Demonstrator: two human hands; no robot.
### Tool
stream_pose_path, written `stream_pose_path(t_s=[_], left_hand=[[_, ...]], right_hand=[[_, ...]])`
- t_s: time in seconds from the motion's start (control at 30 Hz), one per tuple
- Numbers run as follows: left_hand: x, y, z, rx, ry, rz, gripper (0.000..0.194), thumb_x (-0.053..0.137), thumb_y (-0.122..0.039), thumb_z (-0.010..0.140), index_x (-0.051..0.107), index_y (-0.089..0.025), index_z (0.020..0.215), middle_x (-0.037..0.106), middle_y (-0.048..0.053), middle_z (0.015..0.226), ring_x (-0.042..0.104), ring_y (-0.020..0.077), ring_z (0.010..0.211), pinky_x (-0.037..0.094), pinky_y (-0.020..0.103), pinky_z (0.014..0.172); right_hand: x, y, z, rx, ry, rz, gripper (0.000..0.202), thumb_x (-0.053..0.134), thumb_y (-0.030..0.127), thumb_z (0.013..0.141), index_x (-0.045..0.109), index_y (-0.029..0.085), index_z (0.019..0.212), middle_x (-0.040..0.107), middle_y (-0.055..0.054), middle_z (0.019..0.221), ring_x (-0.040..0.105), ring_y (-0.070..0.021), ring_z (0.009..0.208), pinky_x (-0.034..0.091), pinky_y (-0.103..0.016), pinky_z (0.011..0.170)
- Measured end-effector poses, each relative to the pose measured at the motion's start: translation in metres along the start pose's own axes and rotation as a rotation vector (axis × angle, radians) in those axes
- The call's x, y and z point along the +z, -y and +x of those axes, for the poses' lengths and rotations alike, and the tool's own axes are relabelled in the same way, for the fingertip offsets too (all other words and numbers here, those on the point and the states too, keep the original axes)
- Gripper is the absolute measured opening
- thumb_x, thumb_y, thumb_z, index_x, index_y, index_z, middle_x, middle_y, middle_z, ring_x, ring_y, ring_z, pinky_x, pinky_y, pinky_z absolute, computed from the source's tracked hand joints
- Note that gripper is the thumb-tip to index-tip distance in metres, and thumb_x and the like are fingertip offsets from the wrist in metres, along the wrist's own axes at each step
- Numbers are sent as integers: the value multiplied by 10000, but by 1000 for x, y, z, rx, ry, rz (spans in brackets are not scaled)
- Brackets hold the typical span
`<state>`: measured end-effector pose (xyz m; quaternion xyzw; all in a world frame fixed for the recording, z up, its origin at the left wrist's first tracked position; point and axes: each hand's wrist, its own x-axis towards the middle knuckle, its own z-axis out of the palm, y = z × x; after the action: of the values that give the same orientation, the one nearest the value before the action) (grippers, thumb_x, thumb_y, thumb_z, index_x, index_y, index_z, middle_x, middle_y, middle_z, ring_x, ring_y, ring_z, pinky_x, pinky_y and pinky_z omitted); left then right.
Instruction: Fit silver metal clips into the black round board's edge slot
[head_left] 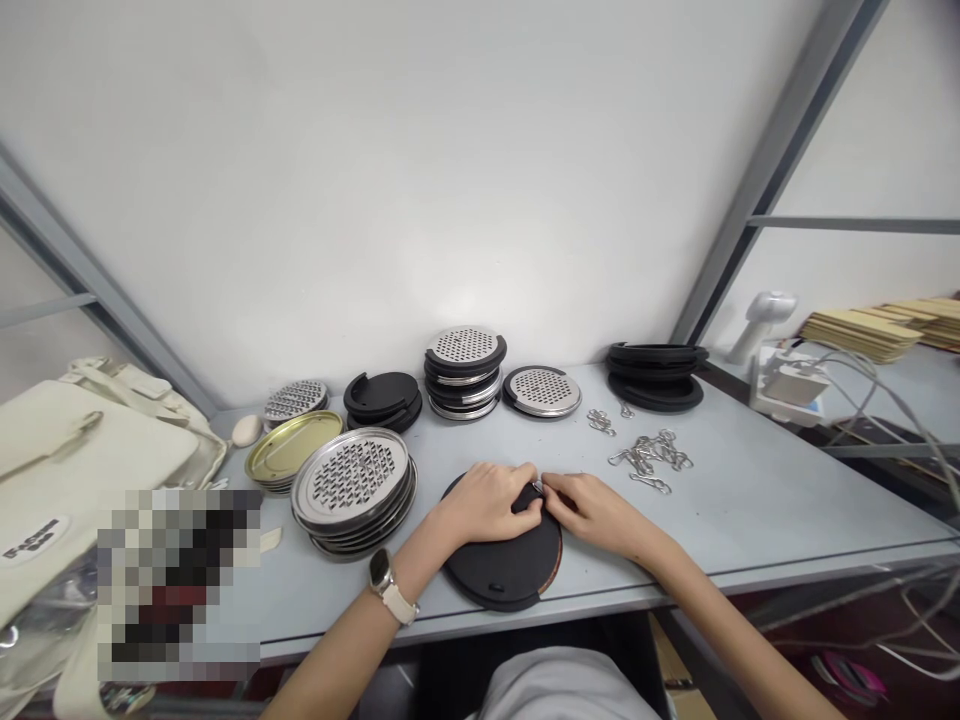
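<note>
A round black disc point(504, 572) lies near the table's front edge, with a reddish-brown strip along its right side. Across its upper part rests my left hand point(487, 505), fingers curled closed on its upper right edge. My right hand point(592, 512) pinches at the same edge, its fingertips meeting those of the left. Between the fingertips shows a small piece of shiny metal clip point(537, 487), mostly covered. Several wire snap clips point(651, 456) lie in a loose heap beyond my right hand, with a smaller cluster point(600, 422) behind them.
Metal grater discs point(352, 478) are stacked at left, beside gold-coloured lids point(294, 447). Along the wall stand black holders point(382, 398), a grater stack point(465, 375), a single grater point(543, 390) and black rings point(655, 375). A cream bag point(97, 460) occupies the left edge.
</note>
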<state>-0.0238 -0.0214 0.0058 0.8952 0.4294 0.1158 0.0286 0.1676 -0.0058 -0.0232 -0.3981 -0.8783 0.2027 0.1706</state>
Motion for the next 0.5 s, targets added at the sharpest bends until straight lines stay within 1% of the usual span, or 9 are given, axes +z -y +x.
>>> stream_pose_path(t_s=[0.3, 0.4, 0.5], left_hand=[[-2, -1, 0, 0, 5, -28, 121, 493, -311, 822, 509, -201, 872, 599, -12, 679, 557, 150, 594, 329, 242, 539], [-2, 0, 1, 16, -1, -40, 115, 494, -307, 825, 517, -203, 867, 598, -16, 673, 551, 146, 581, 323, 242, 530], [-1, 2, 1, 30, -3, -49, 109, 445, -253, 855, 536, -211, 898, 608, -21, 684, 567, 142, 602, 335, 241, 554]], right_hand=[[2, -3, 2, 12, 0, 50, 243, 356, 224, 897, 434, 187, 669, 498, 24, 579, 394, -105, 512, 269, -230, 530], [0, -3, 1, 25, 7, 91, 250, 359, 226, 892, 413, 188, 651, 444, 40, 555, 361, -100, 507, 262, -228, 521], [-2, -1, 0, 35, 24, 144, 267, 366, 235, 885, 369, 192, 621, 375, 56, 537, 326, -94, 505, 249, -221, 503]])
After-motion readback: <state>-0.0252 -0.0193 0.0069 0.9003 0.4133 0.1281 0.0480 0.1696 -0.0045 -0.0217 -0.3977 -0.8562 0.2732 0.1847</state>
